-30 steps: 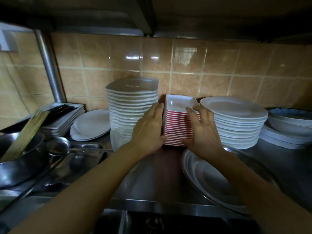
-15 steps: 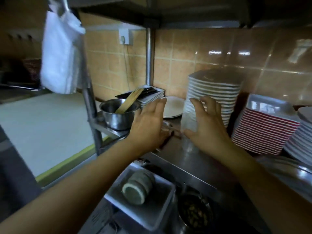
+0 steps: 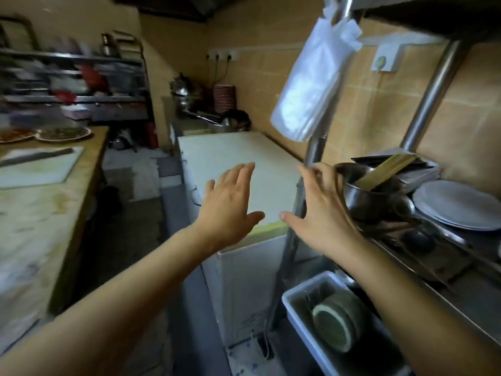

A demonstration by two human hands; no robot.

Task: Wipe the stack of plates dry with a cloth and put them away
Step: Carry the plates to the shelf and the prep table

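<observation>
Left hand (image 3: 230, 204): raised in mid-air over the near end of the white chest freezer (image 3: 238, 169), fingers straight and spread, palm down, grasping nothing.

Right hand (image 3: 322, 210): raised beside the left, apart from it, fingers loosely extended, thumb pointing left, grasping nothing. It hangs in front of the steel rack post (image 3: 314, 156); contact with the post cannot be told.

Plates (image 3: 458, 204): a small stack of white plates on the steel rack shelf (image 3: 461, 283), at the far right of the view, well apart from both hands and to the right of the right hand. The metal pot lies between them and that hand.

Metal pot (image 3: 371, 196): on the same shelf, just right of the right hand, with wooden chopsticks (image 3: 387, 169) standing tilted in it.

Flat trays (image 3: 417, 172): stacked behind the pot, by the tiled wall.

Plastic bags (image 3: 311, 82): a white bundle hanging from the upper rack, above the hands.

Tub (image 3: 303, 308): grey-white, below the shelf, holding round dishes set on edge.

Worktop (image 3: 40, 213): at left, carrying a white cutting board (image 3: 38, 169) with a cleaver (image 3: 35, 156) laid on it.
</observation>
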